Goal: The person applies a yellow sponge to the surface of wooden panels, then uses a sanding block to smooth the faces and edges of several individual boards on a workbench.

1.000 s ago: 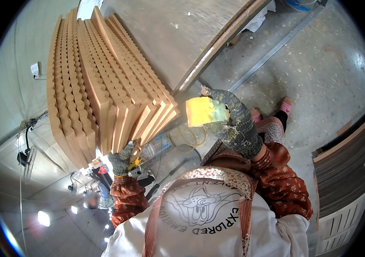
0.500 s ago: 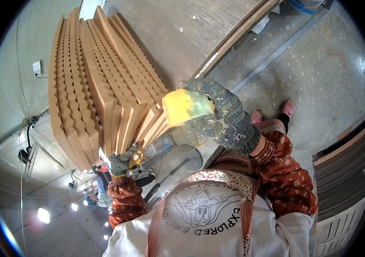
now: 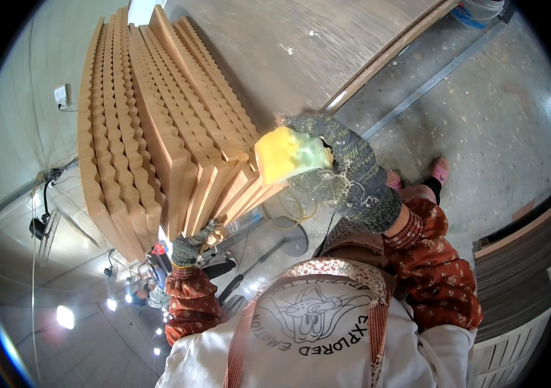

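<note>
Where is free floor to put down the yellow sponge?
Bare grey concrete floor lies right of the long metal rail, beyond the pink shoe. Crowded: below the stacked wavy-edged wooden boards, where cables and tools lie near the left gloved hand.

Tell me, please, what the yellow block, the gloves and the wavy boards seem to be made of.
Yellow block: looks like soft foam sponge, matte, with greenish stains. Gloves, right hand and left hand: knitted fabric, grey speckled, with loose threads. Wavy boards: probably wood or fibreboard, pale brown, unpainted, with scalloped cut edges.
</note>
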Motion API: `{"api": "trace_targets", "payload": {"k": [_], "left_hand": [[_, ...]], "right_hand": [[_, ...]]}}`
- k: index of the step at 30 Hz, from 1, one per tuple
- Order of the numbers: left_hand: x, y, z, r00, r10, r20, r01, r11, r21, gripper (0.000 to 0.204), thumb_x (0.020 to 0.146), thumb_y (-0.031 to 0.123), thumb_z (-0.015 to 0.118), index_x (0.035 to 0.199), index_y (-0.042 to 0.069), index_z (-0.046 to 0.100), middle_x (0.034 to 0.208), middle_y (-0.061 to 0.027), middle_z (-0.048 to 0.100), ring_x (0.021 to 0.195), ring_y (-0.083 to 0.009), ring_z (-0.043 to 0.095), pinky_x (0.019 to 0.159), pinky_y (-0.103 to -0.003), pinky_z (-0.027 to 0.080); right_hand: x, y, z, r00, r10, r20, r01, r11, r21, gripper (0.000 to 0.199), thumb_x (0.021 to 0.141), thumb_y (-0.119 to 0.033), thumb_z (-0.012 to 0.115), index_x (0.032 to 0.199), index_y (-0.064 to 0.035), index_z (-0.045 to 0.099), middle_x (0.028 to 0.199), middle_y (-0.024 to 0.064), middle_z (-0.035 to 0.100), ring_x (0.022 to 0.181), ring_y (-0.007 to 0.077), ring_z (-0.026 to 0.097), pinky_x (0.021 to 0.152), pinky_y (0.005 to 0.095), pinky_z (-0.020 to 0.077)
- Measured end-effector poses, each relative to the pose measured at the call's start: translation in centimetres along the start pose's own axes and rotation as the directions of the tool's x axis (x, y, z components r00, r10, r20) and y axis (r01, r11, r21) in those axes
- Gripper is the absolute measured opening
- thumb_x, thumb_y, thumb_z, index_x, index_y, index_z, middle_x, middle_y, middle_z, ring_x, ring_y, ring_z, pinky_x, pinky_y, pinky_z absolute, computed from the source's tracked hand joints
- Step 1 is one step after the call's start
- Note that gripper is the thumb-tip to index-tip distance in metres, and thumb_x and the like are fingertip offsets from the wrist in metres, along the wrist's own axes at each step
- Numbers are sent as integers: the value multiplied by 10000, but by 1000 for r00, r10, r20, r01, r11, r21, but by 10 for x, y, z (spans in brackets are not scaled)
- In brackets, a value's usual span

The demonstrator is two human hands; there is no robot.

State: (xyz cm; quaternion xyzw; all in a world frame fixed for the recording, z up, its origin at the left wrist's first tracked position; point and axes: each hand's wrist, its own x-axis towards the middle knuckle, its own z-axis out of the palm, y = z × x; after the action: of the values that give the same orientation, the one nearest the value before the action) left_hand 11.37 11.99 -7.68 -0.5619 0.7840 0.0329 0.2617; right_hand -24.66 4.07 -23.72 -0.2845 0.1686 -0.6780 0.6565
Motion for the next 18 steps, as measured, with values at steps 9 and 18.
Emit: {"api": "trace_targets", "payload": {"k": [9, 18], "left_hand": [[8, 14, -8, 997, -36, -63, 21, 973, -231, 347, 865, 205, 568, 1204, 154, 620, 1159, -21, 643, 1033, -181, 625, 929, -319, 476], [9, 22, -24, 999, -34, -1, 34, 990, -138, 311, 903, 191, 549, 1196, 114, 620, 1145, -59, 647, 1042, -193, 622, 921, -296, 480]], "right_hand": [[4, 2, -1, 997, -29, 73, 31, 999, -24, 543, 762, -101, 717, 1244, 9, 493, 1139, 130, 604, 1039, 215, 601, 917, 346, 495], [6, -9, 2, 996, -43, 74, 45, 999, -20, 567, 741, -95, 738, 1243, 7, 495, 1162, 150, 589, 1053, 232, 597, 907, 341, 502]]}}
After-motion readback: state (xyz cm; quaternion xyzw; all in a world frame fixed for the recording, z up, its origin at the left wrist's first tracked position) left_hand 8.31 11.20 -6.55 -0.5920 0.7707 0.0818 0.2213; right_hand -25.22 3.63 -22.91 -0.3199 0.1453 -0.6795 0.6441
